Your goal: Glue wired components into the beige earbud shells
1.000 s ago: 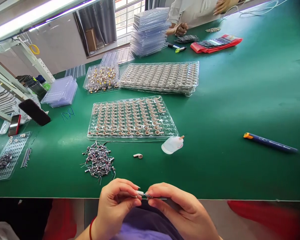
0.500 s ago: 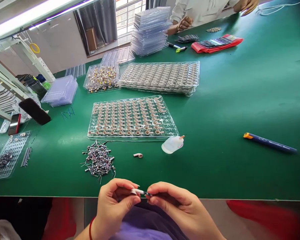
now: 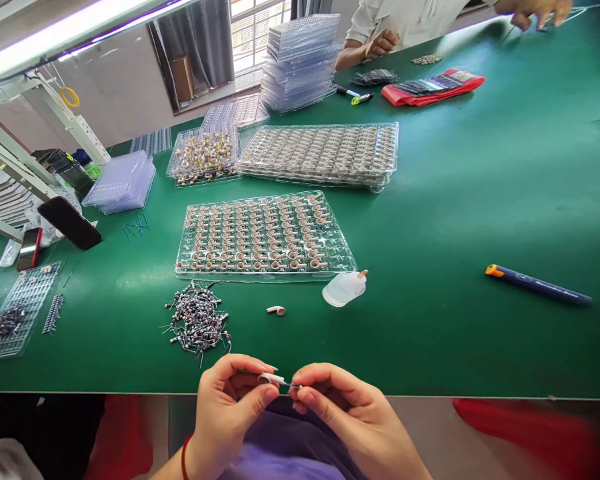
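My left hand (image 3: 235,403) pinches a small white curved shell (image 3: 272,379) near the table's front edge. A thin dark part (image 3: 293,385) is held by my right hand (image 3: 345,407), its tip at the end of the shell's stem. Above my hands, a similar loose shell (image 3: 276,311) lies on the green table. Left of that is a pile of small wired components (image 3: 198,319). A clear tray (image 3: 343,250) holds rows of pale shells, and a translucent bottle (image 3: 345,289) rests at its lower right corner.
Behind are a stack of filled trays (image 3: 325,153), a tray of mixed parts (image 3: 205,157) and tall stacked trays (image 3: 300,67). A blue pen-like tool (image 3: 537,285) lies right, phones (image 3: 70,222) left. Another person's hands (image 3: 383,43) are across the table.
More of the thin dark part shows between my fingers, and the white shell has tilted and shifted slightly left. The person's hand across the table has moved right.
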Motion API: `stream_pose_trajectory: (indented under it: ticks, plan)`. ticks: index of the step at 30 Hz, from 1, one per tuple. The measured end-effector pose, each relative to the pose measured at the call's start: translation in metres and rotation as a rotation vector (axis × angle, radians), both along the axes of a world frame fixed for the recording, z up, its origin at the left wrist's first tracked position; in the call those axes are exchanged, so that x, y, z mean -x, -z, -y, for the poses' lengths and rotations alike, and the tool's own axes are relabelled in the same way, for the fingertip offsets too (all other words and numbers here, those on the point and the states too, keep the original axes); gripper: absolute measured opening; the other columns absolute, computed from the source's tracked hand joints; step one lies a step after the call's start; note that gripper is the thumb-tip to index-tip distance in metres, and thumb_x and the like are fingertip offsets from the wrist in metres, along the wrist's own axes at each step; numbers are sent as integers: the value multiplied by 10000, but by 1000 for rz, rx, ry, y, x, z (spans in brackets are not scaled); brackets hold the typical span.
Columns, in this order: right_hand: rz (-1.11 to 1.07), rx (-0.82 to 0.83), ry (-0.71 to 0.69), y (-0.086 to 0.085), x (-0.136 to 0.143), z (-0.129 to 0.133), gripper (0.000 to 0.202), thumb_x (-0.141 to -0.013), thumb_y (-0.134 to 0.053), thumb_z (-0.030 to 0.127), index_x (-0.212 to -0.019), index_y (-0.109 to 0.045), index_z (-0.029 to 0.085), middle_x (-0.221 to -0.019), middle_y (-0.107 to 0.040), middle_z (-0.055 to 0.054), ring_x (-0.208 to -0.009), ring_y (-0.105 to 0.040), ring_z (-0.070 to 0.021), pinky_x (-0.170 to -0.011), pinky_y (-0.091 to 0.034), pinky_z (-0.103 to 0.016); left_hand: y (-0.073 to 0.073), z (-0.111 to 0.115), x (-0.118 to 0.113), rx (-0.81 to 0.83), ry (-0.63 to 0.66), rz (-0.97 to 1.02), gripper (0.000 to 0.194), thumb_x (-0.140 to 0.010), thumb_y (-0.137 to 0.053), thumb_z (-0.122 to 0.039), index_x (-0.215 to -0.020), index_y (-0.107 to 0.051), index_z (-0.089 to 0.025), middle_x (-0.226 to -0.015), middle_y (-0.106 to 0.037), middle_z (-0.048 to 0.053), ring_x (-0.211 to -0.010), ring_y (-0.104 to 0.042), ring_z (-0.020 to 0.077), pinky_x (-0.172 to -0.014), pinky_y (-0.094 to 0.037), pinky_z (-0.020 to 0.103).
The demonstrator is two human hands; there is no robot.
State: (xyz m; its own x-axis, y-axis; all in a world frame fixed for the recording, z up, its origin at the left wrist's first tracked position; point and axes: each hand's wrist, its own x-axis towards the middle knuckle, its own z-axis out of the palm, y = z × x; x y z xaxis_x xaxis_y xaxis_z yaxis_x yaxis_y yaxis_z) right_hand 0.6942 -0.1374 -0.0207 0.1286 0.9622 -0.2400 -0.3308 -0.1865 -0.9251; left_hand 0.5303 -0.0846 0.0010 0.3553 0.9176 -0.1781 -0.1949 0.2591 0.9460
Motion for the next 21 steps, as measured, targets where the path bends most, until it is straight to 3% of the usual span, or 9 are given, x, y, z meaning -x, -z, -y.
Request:
stream_pose_trajectory:
  ticks: [4,9,13,16,21]
  plan:
    - [-1,8,92,-2,6,2,232,-726,-772,404,-773,-720,182,-703,-698,-41,-618,-663,-151,-596,-577,-212,-1,-1,0,46,-1,56,182,-674,-816,-156,-806,-692,-160,-832,-752,28,-730,-716,111,-679,-563,156]
    - [196,-276,99,-3,7,4,59,-787,-721,268,-785,-724,209,-734,-704,-39,-642,-672,-151,-588,-574,-183,5,-3,2,147,6,157,197,-641,-831,-113,-764,-683,-156,-840,-757,22,-711,-710,99,-669,-554,157]
    - [296,-365,102,-6,5,4,19,-799,-701,208,-807,-717,215,-729,-701,-42,-646,-669,-155,-582,-569,-180,8,-2,2,207,-17,188,226,-600,-852,-107,-724,-669,-149,-818,-759,24,-676,-706,103,-635,-549,158]
    - [241,-318,98,-10,6,4,67,-806,-700,274,-789,-715,211,-720,-695,-44,-620,-664,-152,-565,-567,-184,6,-2,1,217,-14,173,239,-594,-859,-125,-718,-655,-149,-805,-760,23,-663,-703,103,-600,-541,148]
    - [84,-39,130,-11,7,5,253,-745,-743,445,-754,-708,194,-703,-677,-41,-610,-645,-149,-576,-563,-200,-2,-1,-4,105,-9,54,253,-636,-845,-182,-793,-648,-152,-795,-755,25,-698,-710,115,-673,-570,179]
